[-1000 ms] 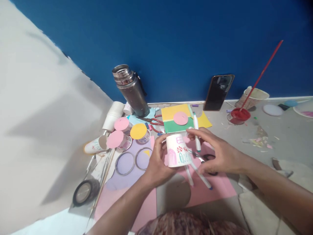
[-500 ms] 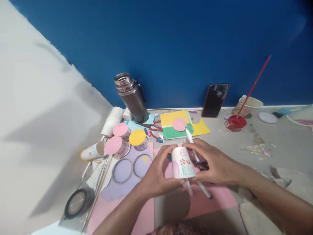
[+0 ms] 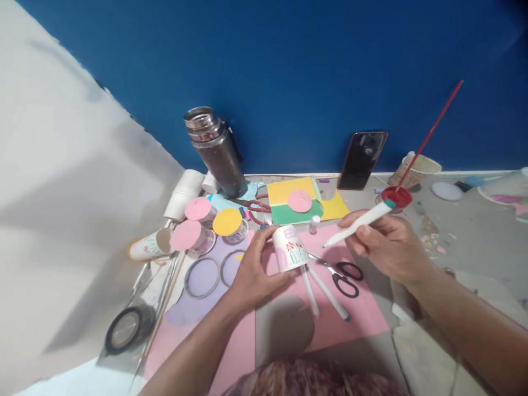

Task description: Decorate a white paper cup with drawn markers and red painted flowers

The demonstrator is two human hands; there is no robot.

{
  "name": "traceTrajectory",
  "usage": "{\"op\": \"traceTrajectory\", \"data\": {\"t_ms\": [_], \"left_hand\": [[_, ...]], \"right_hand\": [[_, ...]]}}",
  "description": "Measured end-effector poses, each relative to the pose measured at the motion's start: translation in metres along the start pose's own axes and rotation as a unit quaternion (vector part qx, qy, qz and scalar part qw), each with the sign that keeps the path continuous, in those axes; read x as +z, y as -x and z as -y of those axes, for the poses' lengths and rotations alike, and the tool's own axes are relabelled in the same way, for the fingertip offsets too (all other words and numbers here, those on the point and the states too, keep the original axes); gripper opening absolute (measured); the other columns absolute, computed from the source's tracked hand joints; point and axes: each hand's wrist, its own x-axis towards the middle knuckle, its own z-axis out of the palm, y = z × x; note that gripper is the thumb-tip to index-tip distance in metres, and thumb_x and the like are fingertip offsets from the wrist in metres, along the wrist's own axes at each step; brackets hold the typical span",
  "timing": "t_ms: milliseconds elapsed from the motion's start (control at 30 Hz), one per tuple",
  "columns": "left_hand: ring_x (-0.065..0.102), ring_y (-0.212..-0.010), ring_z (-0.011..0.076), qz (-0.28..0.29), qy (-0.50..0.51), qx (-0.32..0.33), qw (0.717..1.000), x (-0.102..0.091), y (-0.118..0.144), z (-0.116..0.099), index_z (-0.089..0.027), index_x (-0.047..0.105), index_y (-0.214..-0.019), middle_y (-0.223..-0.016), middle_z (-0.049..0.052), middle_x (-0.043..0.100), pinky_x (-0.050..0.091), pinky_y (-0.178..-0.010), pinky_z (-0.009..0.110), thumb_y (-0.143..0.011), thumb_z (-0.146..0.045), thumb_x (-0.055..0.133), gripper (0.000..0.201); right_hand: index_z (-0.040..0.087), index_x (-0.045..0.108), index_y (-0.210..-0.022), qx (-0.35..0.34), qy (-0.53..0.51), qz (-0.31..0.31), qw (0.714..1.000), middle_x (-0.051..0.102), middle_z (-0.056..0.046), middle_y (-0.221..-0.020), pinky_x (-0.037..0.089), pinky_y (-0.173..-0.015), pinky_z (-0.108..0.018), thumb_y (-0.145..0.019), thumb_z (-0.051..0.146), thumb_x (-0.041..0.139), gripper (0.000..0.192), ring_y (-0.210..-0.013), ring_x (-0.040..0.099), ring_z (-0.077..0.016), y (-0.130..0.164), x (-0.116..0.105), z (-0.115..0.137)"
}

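In my left hand (image 3: 262, 264) is a small white paper cup (image 3: 291, 248), turned upside down and tilted, with drawings in pink, red and teal on its side. My right hand (image 3: 383, 242) grips a white marker (image 3: 358, 224) with a teal end, its tip pointing left toward the cup and apart from it. Below the cup lie scissors (image 3: 340, 275) with black handles and two more white markers (image 3: 328, 291) on pink paper (image 3: 367, 313). Just behind the cup is another white marker (image 3: 314, 223), seen nearly end-on.
Decorated cups with pink and yellow paper discs (image 3: 227, 221) stand at left, near stacked white cups (image 3: 184, 193) and a steel flask (image 3: 216, 151). Black tape (image 3: 126, 330) lies front left. A phone (image 3: 363, 159) leans on the blue wall; a red paint pot (image 3: 396, 197) stands right of it.
My right hand has left the cup and moved right and up, now holding the marker. The cup, in my left hand alone, has shifted left and tilted. The scissors are uncovered.
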Motion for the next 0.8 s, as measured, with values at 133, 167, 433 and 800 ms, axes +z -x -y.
{"op": "traceTrajectory", "data": {"t_ms": [133, 167, 433, 800], "left_hand": [[0.058, -0.137, 0.0350, 0.022, 0.011, 0.021, 0.999, 0.004, 0.002, 0.001, -0.026, 0.064, -0.137, -0.141, 0.012, 0.063, 0.047, -0.120, 0.047, -0.071, -0.022, 0.094, 0.073], [0.058, -0.137, 0.0347, 0.025, 0.002, 0.033, 0.999, 0.005, 0.002, 0.002, -0.026, 0.063, -0.137, -0.141, 0.012, 0.062, 0.048, -0.119, 0.047, -0.071, -0.022, 0.093, 0.072], [0.058, -0.134, 0.0321, 0.052, -0.087, 0.109, 0.989, 0.002, 0.002, 0.010, -0.028, 0.055, -0.139, -0.141, 0.012, 0.056, 0.057, -0.109, 0.047, -0.073, -0.029, 0.089, 0.074], [0.058, -0.133, 0.0310, 0.074, -0.097, 0.140, 0.983, 0.002, 0.004, 0.016, -0.029, 0.054, -0.141, -0.140, 0.010, 0.057, 0.053, -0.109, 0.044, -0.073, -0.022, 0.089, 0.077]], "right_hand": [[0.024, 0.079, -0.101, -0.021, 0.047, -0.045, 0.998, 0.066, -0.001, -0.069, 0.047, -0.046, -0.029, -0.095, 0.056, 0.074, 0.032, -0.055, 0.055, -0.0145, 0.005, 0.005, 0.003], [0.023, 0.079, -0.100, -0.024, 0.062, -0.048, 0.997, 0.066, -0.001, -0.068, 0.046, -0.044, -0.028, -0.096, 0.055, 0.074, 0.033, -0.053, 0.055, -0.0139, 0.007, 0.007, 0.006], [0.025, 0.077, -0.095, -0.113, 0.176, -0.048, 0.977, 0.072, 0.001, -0.068, 0.049, -0.042, -0.020, -0.102, 0.037, 0.071, 0.015, -0.047, 0.062, -0.0096, 0.022, 0.031, 0.017], [0.026, 0.075, -0.097, -0.166, 0.232, -0.011, 0.958, 0.072, 0.003, -0.072, 0.049, -0.045, -0.017, -0.103, 0.025, 0.067, 0.010, -0.048, 0.063, -0.0077, 0.019, 0.032, 0.017]]}}
